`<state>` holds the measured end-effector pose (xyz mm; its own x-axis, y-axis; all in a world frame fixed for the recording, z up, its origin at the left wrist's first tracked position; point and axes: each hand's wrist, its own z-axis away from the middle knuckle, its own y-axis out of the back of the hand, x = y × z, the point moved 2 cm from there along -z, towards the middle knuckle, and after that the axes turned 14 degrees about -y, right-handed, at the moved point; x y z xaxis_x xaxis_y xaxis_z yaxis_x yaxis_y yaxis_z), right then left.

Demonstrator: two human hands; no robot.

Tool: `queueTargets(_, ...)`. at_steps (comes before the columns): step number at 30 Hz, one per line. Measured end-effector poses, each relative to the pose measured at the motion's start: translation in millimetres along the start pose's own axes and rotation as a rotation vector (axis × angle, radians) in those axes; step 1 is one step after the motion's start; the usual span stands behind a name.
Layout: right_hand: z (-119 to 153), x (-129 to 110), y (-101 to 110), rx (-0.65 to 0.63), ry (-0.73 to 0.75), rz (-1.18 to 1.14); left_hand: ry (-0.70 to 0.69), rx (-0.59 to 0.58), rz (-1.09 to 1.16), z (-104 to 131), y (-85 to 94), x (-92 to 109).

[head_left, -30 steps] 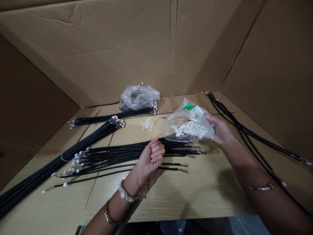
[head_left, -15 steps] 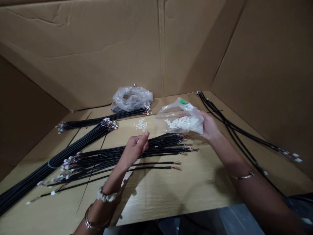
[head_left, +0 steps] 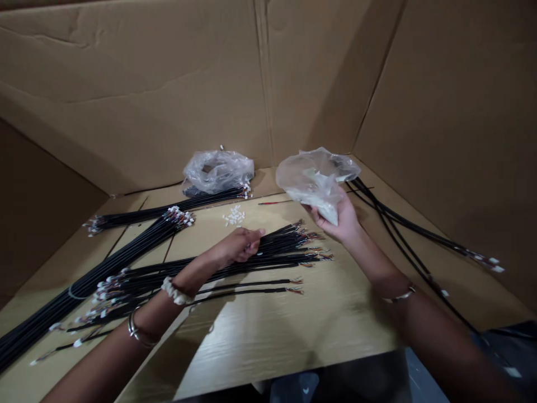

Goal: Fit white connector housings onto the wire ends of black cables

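Observation:
My right hand (head_left: 342, 215) grips a clear plastic bag (head_left: 312, 182) from below, its fingers wrapped round the lower part. White connector housings lie in the bottom of the bag, blurred through the plastic. Over the black cables (head_left: 279, 243) hovers my left hand (head_left: 243, 245), closed, with thumb and forefinger pressed together. Whatever it pinches is hidden. Just beyond it lies a small pile of loose white connector housings (head_left: 235, 216). The cables under the left hand have bare coloured wire ends at right and white connectors (head_left: 111, 288) at left.
A tied bundle of black cables (head_left: 126, 254) runs along the left, with another bundle (head_left: 168, 210) behind it. A crumpled clear bag (head_left: 218, 170) rests by the back cardboard wall (head_left: 176, 84). More black cables (head_left: 415, 224) lie at right. A thin red tool (head_left: 272, 202) lies near the back.
The bag in my right hand has tipped more upright, its mouth now higher, and its contents have gathered low. My left hand has shifted slightly right and turned, still closed. The view has shifted slightly.

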<state>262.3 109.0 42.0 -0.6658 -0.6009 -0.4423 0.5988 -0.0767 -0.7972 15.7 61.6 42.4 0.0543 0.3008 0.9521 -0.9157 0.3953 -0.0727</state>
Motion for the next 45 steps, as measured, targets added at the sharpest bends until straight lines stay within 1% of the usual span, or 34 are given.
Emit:
queueTargets(2, -3, 2, 1, -0.02, -0.016, -0.065, 0.092, 0.04, 0.311, -1, -2.0, 3)
queueTargets(4, -5, 3, 1, -0.059, -0.016, -0.08, 0.139, 0.108, 0.568, 0, -3.8, 5)
queueTargets(7, -5, 3, 2, -0.082, 0.002, -0.08, 0.165, 0.283, 0.947, 1, -6.5, 6)
queueTargets(10, -4, 1, 2, -0.101, 0.037, -0.037, 0.068, 0.465, 1.134, 0, -7.8, 10)
queueTargets(12, -3, 1, 2, -0.122, 0.063, 0.015, -0.012, 0.544, 1.209, -1, -8.0, 14)
queueTargets(14, -3, 0, 2, -0.138, 0.081, 0.046, -0.075, 0.582, 1.28, -3, -8.5, 19)
queueTargets(16, -2, 0, 1, -0.144, 0.079, 0.035, -0.134, 0.578, 1.343, -5, -10.1, 24)
queueTargets(19, -2, 0, 1, -0.14, 0.088, 0.019, -0.189, 0.546, 1.385, -7, -14.0, 28)
queueTargets(23, -4, 0, 4, -0.132, 0.124, 0.065, -0.164, 0.531, 1.365, -11, -15.4, 23)
queueTargets(27, -6, -2, 7, -0.096, 0.126, 0.055, -0.128, 0.503, 1.284, -9, -9.0, 13)
queueTargets(33, -8, -12, 9, -0.02, 0.131, -0.071, -0.142, 0.472, 1.238, -2, -0.2, 1)
queueTargets(36, -13, -18, 15, 0.035, 0.204, -0.014, -0.17, 0.441, 1.227, 0, 0.7, -3)
queueTargets(40, -21, -24, 32, 0.159, 0.284, 0.102, -0.19, 0.411, 1.222, 2, -0.4, -6)
queueTargets(42, -24, -27, 40, 0.196, 0.288, 0.144, -0.184, 0.416, 1.228, 3, -1.2, -6)
queueTargets(45, -31, -27, 46, 0.209, 0.28, 0.238, -0.177, 0.409, 1.24, 5, -2.2, -6)
